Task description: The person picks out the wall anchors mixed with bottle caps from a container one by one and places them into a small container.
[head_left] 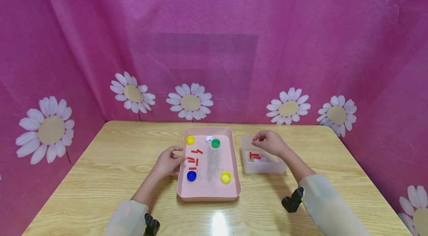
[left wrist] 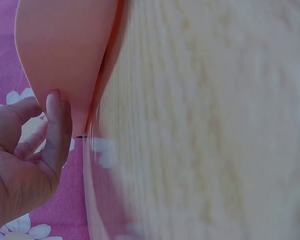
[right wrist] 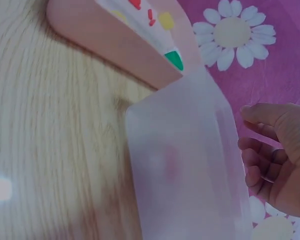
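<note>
Little red sticks (head_left: 191, 161) lie in a pink tray (head_left: 208, 199) and a cloudy box (head_left: 264, 169).
The left hand (head_left: 168, 162) pinches the tray's left edge. The right hand (head_left: 271, 143) is over the box, fingers bent; I cannot tell if they hold anything. Yellow, blue, green and white caps (head_left: 191, 176) sit in the tray too.

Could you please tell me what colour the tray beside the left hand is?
The tray is pale pink, and it shows best in the head view.

The left hand (left wrist: 27, 172) holds the pink tray (left wrist: 67, 52).
</note>
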Demonstrator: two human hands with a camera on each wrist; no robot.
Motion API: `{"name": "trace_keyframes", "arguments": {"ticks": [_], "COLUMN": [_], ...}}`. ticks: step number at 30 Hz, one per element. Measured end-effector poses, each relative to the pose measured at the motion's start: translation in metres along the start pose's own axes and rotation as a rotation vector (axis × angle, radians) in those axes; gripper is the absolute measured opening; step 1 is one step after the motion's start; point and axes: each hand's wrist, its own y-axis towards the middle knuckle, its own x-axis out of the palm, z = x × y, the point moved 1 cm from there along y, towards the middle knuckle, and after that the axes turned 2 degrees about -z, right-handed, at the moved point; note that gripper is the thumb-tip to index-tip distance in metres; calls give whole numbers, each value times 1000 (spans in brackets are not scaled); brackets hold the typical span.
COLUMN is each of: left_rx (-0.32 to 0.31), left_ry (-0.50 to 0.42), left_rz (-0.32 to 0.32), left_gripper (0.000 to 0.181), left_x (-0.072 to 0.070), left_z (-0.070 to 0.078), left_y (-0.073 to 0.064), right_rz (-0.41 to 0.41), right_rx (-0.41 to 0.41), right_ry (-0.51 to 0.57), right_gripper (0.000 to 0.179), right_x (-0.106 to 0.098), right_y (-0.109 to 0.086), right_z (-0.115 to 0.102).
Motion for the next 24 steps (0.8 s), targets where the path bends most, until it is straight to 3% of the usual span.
{"name": "trace_keyframes", "arguments": {"ticks": [9,24], "left_rx": [1,-12], "left_ry": [-9,-19], "left_rz": [3,-11], "left_gripper": [42,41], "left_x": [0,0], "left_z": [2,1], "left_y": [0,-2], "right_rz": [31,-11], "right_rx": [-23,-114], "right_ry": [19,56], "right_gripper": [17,12], "right_x": [4,33], "right_y": [11,23], "right_z": [-21,-54]}}
